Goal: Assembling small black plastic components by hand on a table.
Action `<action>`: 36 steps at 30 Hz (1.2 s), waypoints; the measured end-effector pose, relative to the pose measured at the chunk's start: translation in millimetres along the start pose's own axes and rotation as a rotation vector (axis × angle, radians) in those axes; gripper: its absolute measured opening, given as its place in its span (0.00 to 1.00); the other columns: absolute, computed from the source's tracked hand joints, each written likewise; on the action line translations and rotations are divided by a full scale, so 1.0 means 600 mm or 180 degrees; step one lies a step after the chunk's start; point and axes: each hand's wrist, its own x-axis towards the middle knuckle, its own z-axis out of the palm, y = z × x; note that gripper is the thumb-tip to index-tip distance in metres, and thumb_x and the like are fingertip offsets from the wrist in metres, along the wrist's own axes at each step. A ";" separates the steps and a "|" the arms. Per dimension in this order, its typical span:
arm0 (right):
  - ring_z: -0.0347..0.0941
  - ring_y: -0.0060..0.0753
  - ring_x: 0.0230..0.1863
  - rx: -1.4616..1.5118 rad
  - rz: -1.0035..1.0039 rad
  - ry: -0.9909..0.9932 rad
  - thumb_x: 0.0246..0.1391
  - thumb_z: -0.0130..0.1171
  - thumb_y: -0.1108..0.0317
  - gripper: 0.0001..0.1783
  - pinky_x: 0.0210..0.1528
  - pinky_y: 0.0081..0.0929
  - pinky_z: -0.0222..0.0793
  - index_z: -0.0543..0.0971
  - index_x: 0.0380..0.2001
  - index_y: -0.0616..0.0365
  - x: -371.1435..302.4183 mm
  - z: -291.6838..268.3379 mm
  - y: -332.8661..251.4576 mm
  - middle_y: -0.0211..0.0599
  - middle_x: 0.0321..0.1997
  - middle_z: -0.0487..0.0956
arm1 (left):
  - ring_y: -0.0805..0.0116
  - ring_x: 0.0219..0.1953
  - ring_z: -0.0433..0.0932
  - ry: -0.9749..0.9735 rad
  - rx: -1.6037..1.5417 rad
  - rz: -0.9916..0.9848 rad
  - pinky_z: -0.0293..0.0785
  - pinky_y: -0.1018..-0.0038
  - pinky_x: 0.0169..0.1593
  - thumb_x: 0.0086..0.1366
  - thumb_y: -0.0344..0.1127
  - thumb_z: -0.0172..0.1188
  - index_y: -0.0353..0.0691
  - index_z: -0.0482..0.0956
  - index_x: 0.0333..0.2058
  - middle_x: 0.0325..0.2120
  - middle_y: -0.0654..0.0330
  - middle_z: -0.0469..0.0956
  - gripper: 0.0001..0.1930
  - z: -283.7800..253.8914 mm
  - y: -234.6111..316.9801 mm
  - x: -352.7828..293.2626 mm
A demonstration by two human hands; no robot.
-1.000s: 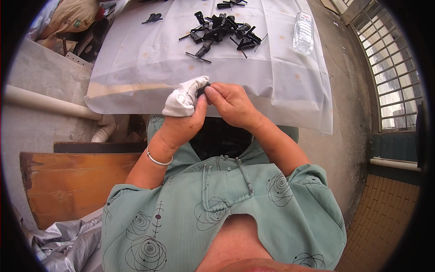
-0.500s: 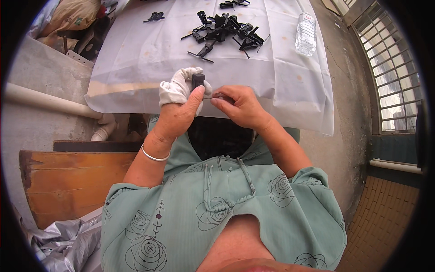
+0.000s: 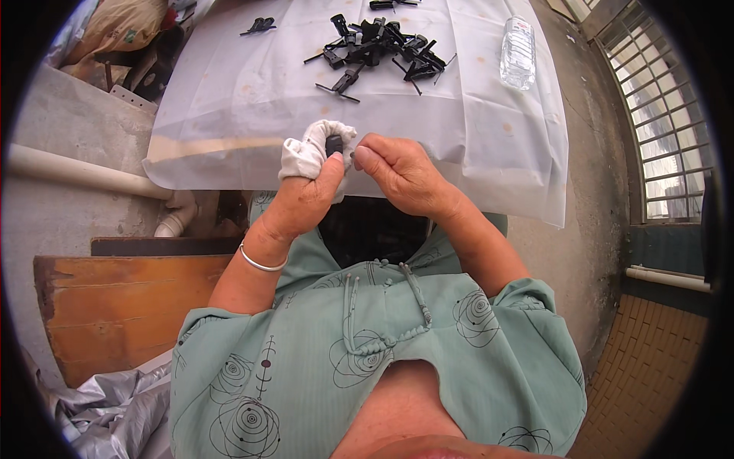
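Pale pipe [image 3: 92, 174]: at nine o'clock from the middle of the view, running along a grey wall [image 3: 61, 107].
Silver sheet [image 3: 115, 409]: crumpled at eight o'clock.
Wooden board [image 3: 138, 314]: orange-brown, between eight and nine o'clock.
Small black cluster [image 3: 258, 27]: at eleven o'clock on the white table cover [image 3: 229, 92].
White cloth [image 3: 303, 157]: at eleven o'clock, wrapped round the fingers of the left hand [image 3: 310, 195].
Left hand grip: curled firmly round a black piece [image 3: 334, 144], bare thumb against the near end; silver bracelet [image 3: 264, 262] at the wrist.
Black piece position: between eleven and twelve o'clock, partly hidden by cloth and thumb.
Black heap [image 3: 375, 50]: at twelve o'clock, dark parts with thin rods, well apart from both hands.
Right hand [image 3: 405, 177]: at one o'clock, just beside the left, fingers bent, thumb and forefinger narrowed together; cannot tell the contents.
Clear bottle [image 3: 518, 55]: between one and two o'clock, on the cover.
Barred window [image 3: 665, 126]: between two and three o'clock.
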 end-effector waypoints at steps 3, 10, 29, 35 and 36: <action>0.57 0.24 0.19 0.0019 0.0322 -0.0263 0.57 0.49 0.67 0.11 0.24 0.23 0.60 0.71 0.25 0.63 0.003 0.003 0.001 0.35 0.17 0.66 | 0.67 0.27 0.68 0.0094 0.0909 0.0766 0.67 0.73 0.33 0.56 0.25 0.43 0.34 0.66 0.39 0.26 0.57 0.69 0.11 0.008 -0.014 0.007; 0.55 0.19 0.20 -0.0114 0.0255 0.0173 0.57 0.49 0.69 0.10 0.23 0.22 0.58 0.70 0.24 0.63 -0.009 0.047 0.025 0.32 0.15 0.63 | 0.58 0.29 0.69 0.0209 0.1597 0.0876 0.67 0.69 0.36 0.55 0.24 0.42 0.32 0.66 0.38 0.28 0.51 0.70 0.11 0.014 -0.028 0.001; 0.71 0.45 0.23 -0.1774 0.0226 0.0273 0.51 0.55 0.64 0.10 0.25 0.35 0.66 0.73 0.26 0.62 0.065 -0.014 0.045 0.44 0.22 0.75 | 0.53 0.39 0.73 -0.0084 0.1984 0.1081 0.70 0.70 0.43 0.57 0.30 0.53 0.32 0.70 0.46 0.35 0.47 0.73 0.17 -0.043 -0.010 0.007; 0.73 0.46 0.25 -0.2874 0.0095 0.0147 0.49 0.54 0.68 0.07 0.27 0.37 0.69 0.72 0.27 0.60 0.094 0.004 0.094 0.43 0.25 0.76 | 0.68 0.30 0.76 0.0735 0.1103 0.0327 0.72 0.75 0.34 0.63 0.30 0.48 0.32 0.73 0.39 0.33 0.56 0.74 0.10 -0.045 -0.027 0.044; 0.73 0.44 0.24 -0.2713 -0.0045 0.0267 0.48 0.55 0.69 0.06 0.27 0.35 0.69 0.72 0.28 0.60 0.084 0.005 0.090 0.42 0.25 0.76 | 0.68 0.30 0.76 0.0732 0.1102 0.0341 0.72 0.75 0.34 0.63 0.30 0.48 0.32 0.73 0.39 0.33 0.56 0.74 0.10 -0.050 -0.029 0.047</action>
